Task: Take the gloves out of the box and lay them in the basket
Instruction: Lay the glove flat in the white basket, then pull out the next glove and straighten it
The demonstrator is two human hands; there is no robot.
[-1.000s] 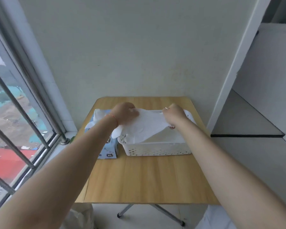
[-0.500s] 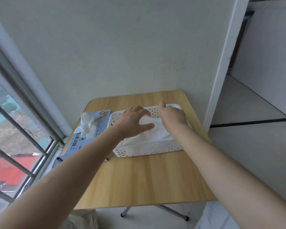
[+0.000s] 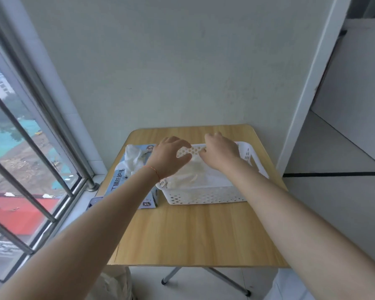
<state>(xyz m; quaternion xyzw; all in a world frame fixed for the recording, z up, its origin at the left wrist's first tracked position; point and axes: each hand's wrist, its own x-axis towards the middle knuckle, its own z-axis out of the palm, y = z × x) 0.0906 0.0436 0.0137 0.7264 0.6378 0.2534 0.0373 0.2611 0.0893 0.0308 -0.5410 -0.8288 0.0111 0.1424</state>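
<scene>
A white perforated basket (image 3: 206,194) stands on the wooden table (image 3: 199,232) with white gloves (image 3: 193,176) lying flat inside it. My left hand (image 3: 169,156) hovers over the basket's far left corner, fingers relaxed and holding nothing. Over the far rim, my right hand (image 3: 222,152) also has loose fingers pointing down and holds nothing. To the left of the basket lies the blue glove box (image 3: 121,182), a white glove (image 3: 133,159) sticking out of its opening.
A barred window (image 3: 30,148) runs along the left, close to the table's left edge. Behind the table is a pale wall, and an open doorway (image 3: 344,148) lies to the right. Folding metal legs (image 3: 225,280) show under the table.
The glove held spread between both hands went down into the basket. Both hands let go of it and have moved back toward the basket's far rim.
</scene>
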